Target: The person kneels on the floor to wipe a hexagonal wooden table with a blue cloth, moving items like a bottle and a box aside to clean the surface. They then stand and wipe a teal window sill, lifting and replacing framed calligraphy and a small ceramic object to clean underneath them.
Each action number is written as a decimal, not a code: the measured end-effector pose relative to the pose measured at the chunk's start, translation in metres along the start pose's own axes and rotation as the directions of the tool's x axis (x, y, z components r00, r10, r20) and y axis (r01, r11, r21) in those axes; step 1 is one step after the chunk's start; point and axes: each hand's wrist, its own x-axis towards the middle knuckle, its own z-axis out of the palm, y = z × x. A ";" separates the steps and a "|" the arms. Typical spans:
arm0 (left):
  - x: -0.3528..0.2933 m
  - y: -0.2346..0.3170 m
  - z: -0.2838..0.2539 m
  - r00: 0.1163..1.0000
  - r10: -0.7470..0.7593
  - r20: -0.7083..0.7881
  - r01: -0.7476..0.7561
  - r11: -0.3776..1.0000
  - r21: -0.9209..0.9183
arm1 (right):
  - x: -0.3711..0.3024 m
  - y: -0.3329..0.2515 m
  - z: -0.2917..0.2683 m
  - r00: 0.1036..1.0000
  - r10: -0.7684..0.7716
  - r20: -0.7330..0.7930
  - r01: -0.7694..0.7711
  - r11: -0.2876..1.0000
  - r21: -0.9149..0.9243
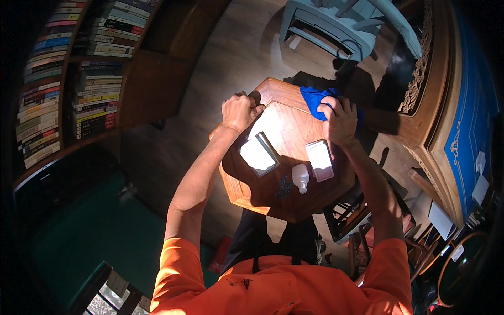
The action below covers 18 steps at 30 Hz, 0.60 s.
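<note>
1. Left of the bench (pixel 279 116), well apart from it, a bookshelf (pixel 97 89) holds stacked books and plays no part in the work.
2. The left hand (pixel 241 111) is at the bench's far-left edge, fingers curled in. It seems to steady the top, though whether it clamps the rim or only leans there I cannot tell. It is well apart from the right.
3. On the left half of the bench top lies a flat case (pixel 259 153), its upper face glaring white in the sun.
4. Near the middle of the bench's near side is a small dark item (pixel 283 187), too shadowed to make out.
5. Just to its right on the bench is a white bottle (pixel 301 177); standing or lying, I cannot tell.
6. Farther right on the bench top is a pale case (pixel 319 159), just beside the bottle.
7. At the bench's far-right edge, the blue cloth (pixel 312 97) is bunched under the right hand (pixel 340 118), whose bent fingers press or grip it. The step in hand looks like wiping that edge.
8. The next move probably calls for firm, even pressure along the bench's rim, the left hand bracing; wiping inward would mean steering around the cases and bottle, or lifting them.
</note>
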 end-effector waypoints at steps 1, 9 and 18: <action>0.000 0.004 -0.002 1.000 0.008 0.009 -0.008 0.998 0.059 | 0.000 0.000 0.000 1.000 -0.001 0.000 0.001 1.000 -0.007; 0.002 0.027 -0.011 0.973 -0.130 0.193 0.103 0.985 0.141 | -0.002 0.001 0.001 1.000 -0.011 0.007 0.011 1.000 0.009; -0.055 -0.060 -0.028 0.990 -0.128 0.051 0.127 0.992 0.019 | -0.001 -0.004 -0.001 0.998 0.066 0.011 -0.066 0.997 0.033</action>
